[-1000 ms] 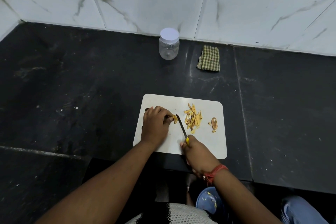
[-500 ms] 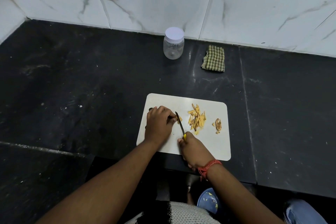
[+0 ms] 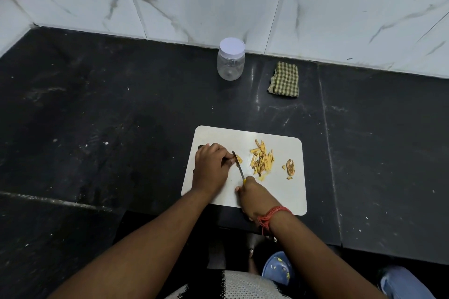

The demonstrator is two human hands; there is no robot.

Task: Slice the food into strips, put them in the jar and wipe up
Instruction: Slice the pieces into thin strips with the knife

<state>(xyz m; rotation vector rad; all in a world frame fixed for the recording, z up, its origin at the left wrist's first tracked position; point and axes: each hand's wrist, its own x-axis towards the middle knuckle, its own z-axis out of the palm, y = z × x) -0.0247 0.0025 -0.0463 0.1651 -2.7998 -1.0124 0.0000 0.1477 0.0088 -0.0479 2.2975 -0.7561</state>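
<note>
While a white, flat board [image 3: 245, 172] with rounded corners is lying on the black, speckled stone worktop [image 3: 121, 116], the left hand [image 3: 211, 168] is resting palm-down on its left part, knuckles arched, its fingers [image 3: 224, 153] curling shut and pinning a small yellow food piece [image 3: 239, 159] against the board. The right hand [image 3: 255, 198] is sitting at the board's near edge, wrist bent and wearing a red thread band [image 3: 271, 216], its fingers closing tight round the yellow handle of a knife [image 3: 238, 165]. The thin, dark blade is slanting away from the person, its tip lying just beside the left fingertips and touching the food piece. To the right of the blade, a loose pile of slim, pale yellow strips [image 3: 262, 160] is lying mid-board, mostly lengthwise, with a few brownish ends. Further right, near the board's right edge, a small curled brown scrap [image 3: 290, 167] is sitting apart from the pile. At the back of the worktop, close to the marble-patterned wall tiles [image 3: 218, 2], a clear, round plastic jar [image 3: 231, 62] is standing upright with its white lid on. Near it on the right, a folded green-checked cloth [image 3: 284, 79] is lying flat and slightly rumpled. Both forearms are reaching in from the bottom of the view, converging on the board.
</note>
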